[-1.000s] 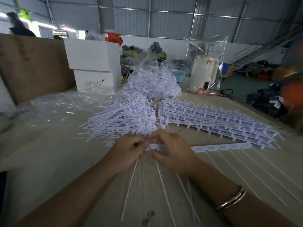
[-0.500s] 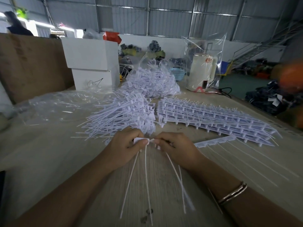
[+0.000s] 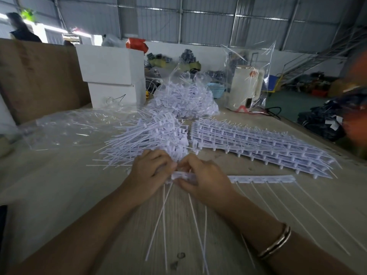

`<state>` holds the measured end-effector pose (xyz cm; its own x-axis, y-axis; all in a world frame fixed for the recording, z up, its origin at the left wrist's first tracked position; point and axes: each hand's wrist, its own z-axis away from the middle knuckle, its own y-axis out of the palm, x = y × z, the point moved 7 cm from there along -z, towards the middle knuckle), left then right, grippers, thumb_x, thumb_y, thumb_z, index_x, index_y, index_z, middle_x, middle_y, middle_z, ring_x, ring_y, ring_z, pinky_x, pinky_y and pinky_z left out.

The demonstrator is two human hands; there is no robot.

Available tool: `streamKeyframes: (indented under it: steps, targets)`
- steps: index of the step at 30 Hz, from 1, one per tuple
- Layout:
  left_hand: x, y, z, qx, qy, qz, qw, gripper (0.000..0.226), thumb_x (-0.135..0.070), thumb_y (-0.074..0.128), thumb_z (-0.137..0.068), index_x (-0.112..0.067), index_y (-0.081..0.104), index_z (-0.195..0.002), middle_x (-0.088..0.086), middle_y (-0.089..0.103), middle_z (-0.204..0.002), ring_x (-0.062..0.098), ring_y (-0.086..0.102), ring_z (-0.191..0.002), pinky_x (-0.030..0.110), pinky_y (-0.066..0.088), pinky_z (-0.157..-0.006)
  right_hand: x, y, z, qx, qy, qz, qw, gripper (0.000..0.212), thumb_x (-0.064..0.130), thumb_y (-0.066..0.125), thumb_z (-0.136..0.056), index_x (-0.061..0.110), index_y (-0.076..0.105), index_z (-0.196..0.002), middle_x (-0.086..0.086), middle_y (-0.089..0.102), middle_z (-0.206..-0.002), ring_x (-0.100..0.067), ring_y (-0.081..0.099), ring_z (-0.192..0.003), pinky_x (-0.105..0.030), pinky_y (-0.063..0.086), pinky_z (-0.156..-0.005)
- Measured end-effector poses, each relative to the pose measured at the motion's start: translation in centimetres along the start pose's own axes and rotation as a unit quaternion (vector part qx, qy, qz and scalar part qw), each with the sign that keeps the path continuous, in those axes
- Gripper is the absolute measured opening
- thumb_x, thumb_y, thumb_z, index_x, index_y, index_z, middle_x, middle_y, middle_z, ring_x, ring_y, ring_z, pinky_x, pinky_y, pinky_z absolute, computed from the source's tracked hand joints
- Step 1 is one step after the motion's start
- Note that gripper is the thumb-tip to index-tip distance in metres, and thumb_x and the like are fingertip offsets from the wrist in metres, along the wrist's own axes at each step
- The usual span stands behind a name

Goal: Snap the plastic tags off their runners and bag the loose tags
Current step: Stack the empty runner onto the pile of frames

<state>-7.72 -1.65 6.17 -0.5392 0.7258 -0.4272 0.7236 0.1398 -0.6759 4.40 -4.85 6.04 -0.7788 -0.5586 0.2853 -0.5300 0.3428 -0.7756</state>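
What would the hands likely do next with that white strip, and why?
Probably snap off the next tag: both the left hand and right hand pinch the strip at its left end, and several tags still hang from it rightward.

white tag runner (image 3: 260, 178) flat, loose tags (image 3: 151, 135) piled

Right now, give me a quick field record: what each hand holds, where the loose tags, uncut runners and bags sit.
left hand: grips the left end of the runner strip, detached tag tails hanging below it
right hand: pinches the runner strip beside the left hand
runner strip: lies flat on the table, extends right, several tags attached
loose tags pile: just beyond the hands
uncut runner stack: right of the pile
filled bag of tags: behind the pile
empty clear bag: far left, flat
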Motion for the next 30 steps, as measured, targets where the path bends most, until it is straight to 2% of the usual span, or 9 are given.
streamKeyframes:
  steps: [2, 4, 8, 11, 16, 19, 21, 25, 30]
  targets:
    - [-0.4, 0.9, 0.0, 0.034, 0.000, 0.012, 0.999, 0.057, -0.054, 0.040, -0.082, -0.006, 0.070, -0.078, -0.003, 0.063, -0.083, 0.022, 0.052, -0.084, 0.038, 0.038, -0.079, 0.6, -0.2, -0.2, -0.001, -0.013, -0.012, 1.000, 0.029, 0.031, 0.065, -0.085, 0.012, 0.054, -0.104, 0.000, 0.068, -0.090, -0.017, 0.064, -0.080, -0.029, 0.044, -0.075]
    - [-0.3, 0.9, -0.1, 0.028, -0.008, 0.023, 0.999, 0.046, -0.045, 0.046, -0.083, -0.005, 0.068, -0.075, -0.004, 0.062, -0.078, 0.021, 0.051, -0.082, 0.035, 0.037, -0.077, 0.2, -0.7, -0.1, 0.022, -0.008, -0.043, 0.999, 0.028, 0.030, 0.064, -0.085, 0.014, 0.055, -0.106, 0.003, 0.068, -0.095, -0.014, 0.063, -0.083, -0.027, 0.044, -0.075]
    - [0.4, 0.8, 0.0, 0.014, -0.004, 0.040, 0.999, 0.030, -0.026, 0.054, -0.086, -0.002, 0.067, -0.075, 0.004, 0.065, -0.076, 0.023, 0.051, -0.078, 0.040, 0.038, -0.078, -1.8, -0.7, 0.4, 0.075, 0.018, 0.023, 0.997, 0.028, 0.036, 0.059, -0.087, 0.019, 0.058, -0.110, 0.003, 0.066, -0.100, -0.015, 0.061, -0.084, -0.028, 0.045, -0.071]
    - [0.2, 1.1, 0.1, 0.033, 0.019, 0.040, 0.998, 0.022, -0.017, 0.065, -0.086, 0.001, 0.065, -0.073, 0.007, 0.064, -0.073, 0.025, 0.052, -0.077, 0.044, 0.039, -0.078, -2.4, -0.6, 0.4, 0.067, 0.029, 0.040, 0.997, 0.026, 0.040, 0.055, -0.090, 0.023, 0.062, -0.108, 0.005, 0.067, -0.097, -0.012, 0.060, -0.082, -0.026, 0.043, -0.069]
    - [-0.5, 0.3, -0.1, 0.035, 0.052, 0.065, 0.996, 0.032, -0.037, 0.052, -0.087, -0.011, 0.057, -0.069, -0.001, 0.059, -0.072, 0.015, 0.049, -0.076, 0.036, 0.038, -0.077, -4.6, -1.1, 0.2, 0.049, 0.115, -0.084, 0.989, 0.016, 0.030, 0.052, -0.095, 0.025, 0.067, -0.091, 0.014, 0.063, -0.073, 0.003, 0.057, -0.066, -0.021, 0.045, -0.063]
    - [0.1, -0.6, 0.3, 0.012, 0.041, 0.069, 0.997, 0.030, -0.044, 0.045, -0.084, -0.020, 0.057, -0.071, -0.012, 0.058, -0.075, 0.009, 0.050, -0.081, 0.036, 0.037, -0.081, -7.2, -2.8, 0.8, 0.023, 0.171, -0.069, 0.983, 0.014, 0.030, 0.051, -0.095, 0.028, 0.063, -0.088, 0.019, 0.058, -0.071, 0.007, 0.056, -0.065, -0.016, 0.039, -0.062]
    - [1.3, -0.8, 0.2, -0.001, -0.008, 0.000, 1.000, 0.039, -0.054, 0.041, -0.080, -0.022, 0.063, -0.075, -0.015, 0.061, -0.083, 0.012, 0.051, -0.092, 0.039, 0.031, -0.084, -6.9, -2.7, 1.1, 0.040, 0.156, -0.039, 0.986, 0.010, 0.034, 0.055, -0.092, 0.030, 0.061, -0.097, 0.021, 0.056, -0.080, 0.007, 0.054, -0.073, -0.012, 0.039, -0.063]
    - [1.2, -0.1, 0.0, -0.010, -0.024, -0.130, 0.991, 0.051, -0.060, 0.034, -0.079, -0.027, 0.068, -0.097, -0.015, 0.060, -0.106, 0.011, 0.046, -0.105, 0.031, 0.021, -0.081, -2.8, -0.8, 0.3, 0.051, 0.081, -0.013, 0.995, 0.027, 0.041, 0.061, -0.086, 0.026, 0.058, -0.109, 0.013, 0.061, -0.091, -0.003, 0.057, -0.078, -0.014, 0.040, -0.064]
    - [0.2, 0.7, -0.3, 0.004, -0.027, -0.007, 1.000, 0.051, -0.056, 0.031, -0.080, -0.019, 0.066, -0.075, -0.023, 0.052, -0.074, 0.014, 0.046, -0.086, 0.046, 0.036, -0.085, 0.2, -0.1, -0.6, 0.029, 0.026, -0.009, 0.999, 0.034, 0.040, 0.062, -0.085, 0.018, 0.052, -0.109, 0.001, 0.070, -0.098, -0.017, 0.066, -0.085, -0.032, 0.048, -0.079]
